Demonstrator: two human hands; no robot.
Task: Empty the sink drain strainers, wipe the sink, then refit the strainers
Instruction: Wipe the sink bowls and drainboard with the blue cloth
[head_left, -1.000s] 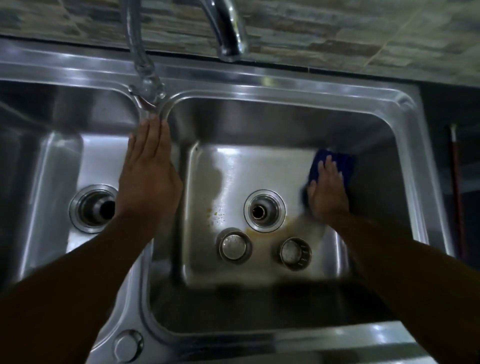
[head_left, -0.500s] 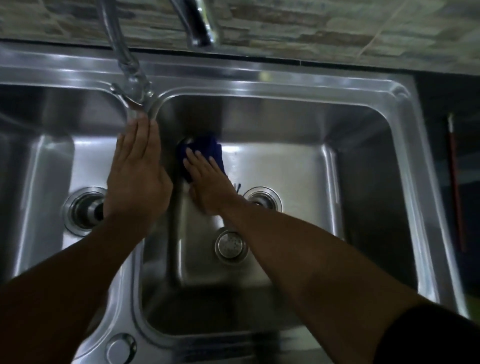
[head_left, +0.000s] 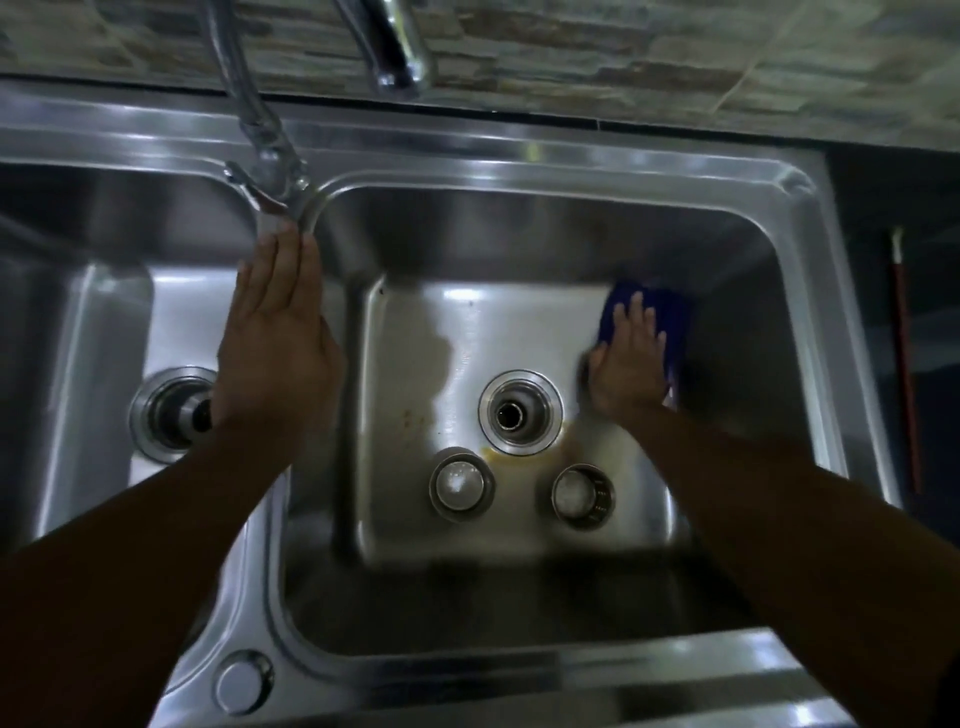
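R hand (head_left: 628, 364) lies flat on the blue cloth (head_left: 672, 317), fingers straight and a bit spread, palm pressing it to the floor of the sink's (head_left: 519, 171) right basin, close to the far-right corner. Cloth sticks out past the fingertips and along the hand's outer edge; the rest is under the palm. Open drain hole (head_left: 519, 413) sits on the thumb side of that hand, near but apart.

The 2 strainers stand on the basin floor, nearer the person than the hand. The perforated strainer (head_left: 583, 496) is just beside the forearm; the other strainer (head_left: 461, 484) is further toward the L hand, past the drain hole. Neither is touched. Brownish stain (head_left: 566, 439) btwn drain hole and wrist.

L hand (head_left: 275, 353) rests flat on the divider (head_left: 260, 582) btwn basins, fingers straight and pressed together, holding nothing, tips just short of the tap base (head_left: 270, 176). Left drain (head_left: 171, 410) is partly hidden behind that wrist.
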